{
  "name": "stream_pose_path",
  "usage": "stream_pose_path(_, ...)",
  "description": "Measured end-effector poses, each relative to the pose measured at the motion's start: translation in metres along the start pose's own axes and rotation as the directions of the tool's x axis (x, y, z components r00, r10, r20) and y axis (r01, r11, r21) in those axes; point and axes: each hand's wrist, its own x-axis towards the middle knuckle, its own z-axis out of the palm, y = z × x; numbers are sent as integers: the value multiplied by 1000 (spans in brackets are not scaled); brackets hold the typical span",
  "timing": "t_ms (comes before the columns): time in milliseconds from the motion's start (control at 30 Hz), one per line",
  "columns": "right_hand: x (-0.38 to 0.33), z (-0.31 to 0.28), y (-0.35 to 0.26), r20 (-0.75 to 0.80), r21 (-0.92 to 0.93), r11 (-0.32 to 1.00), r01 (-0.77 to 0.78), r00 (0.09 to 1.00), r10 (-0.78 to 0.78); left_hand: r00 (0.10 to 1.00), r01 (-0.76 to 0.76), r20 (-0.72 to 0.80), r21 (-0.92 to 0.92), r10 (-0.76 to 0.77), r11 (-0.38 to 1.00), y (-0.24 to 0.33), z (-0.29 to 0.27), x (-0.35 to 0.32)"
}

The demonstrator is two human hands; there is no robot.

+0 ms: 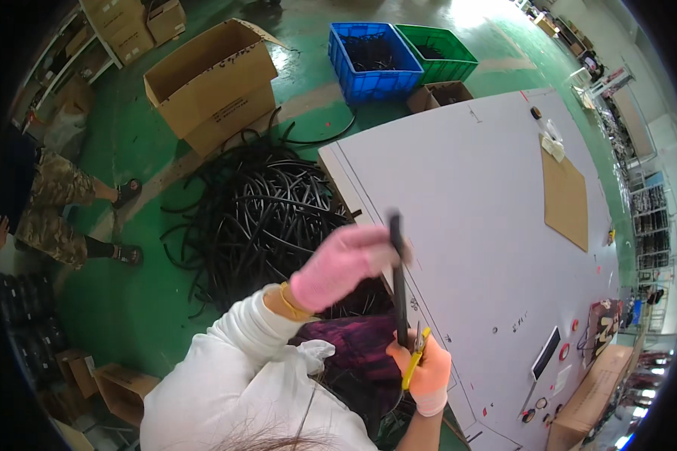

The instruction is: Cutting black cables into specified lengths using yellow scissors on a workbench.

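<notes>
Nearest: our white sleeves (233, 338), with a dark purple cloth (357, 342) over the lap.

Right grip (431, 368), orange glove: clamped on yellow-handled snips (412, 368), blades up. Lower end of the black strip (399, 297) sits at the same hand, by the thumb, just beside the blades. Strip runs roughly upright in our view, over the near edge of the desk (459, 203).

Left grip (338, 267), pink glove: fingers together on the strip's upper part. Fingertips and strip top are blurred, so we can't read the exact hold.

Just beyond our left forearm: big tangled heap (271, 203) of black strips, down beside the desk. On the desk, toward the right side, we have a long carton (590, 398) and, further up, a brown board (566, 195), with a dark tape roll (535, 113) near the far edge.

Past the heap: tall open carton (233, 94) on the green floor (147, 233). Right of it, blue crate (384, 85) and green crate (451, 70) side by side, both with dark pieces inside; small open box (421, 101) in front of them. Out left we see a person in camo trousers (53, 207).
</notes>
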Motion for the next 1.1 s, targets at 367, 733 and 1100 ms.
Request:
stream_pose_path(367,24,-17,14,-196,-406,914,10,976,-98,822,-427,-440,-56,361,903,-35,-81,69)
stream_pose_path(733,54,-11,30,50,-615,732,293,941,-335,774,-300,229,954,590,23,-11,-91,105)
stream_pose_path(1100,64,-10,24,-14,-422,901,97,993,-113,744,-287,290,952,602,-104,-22,-102,114)
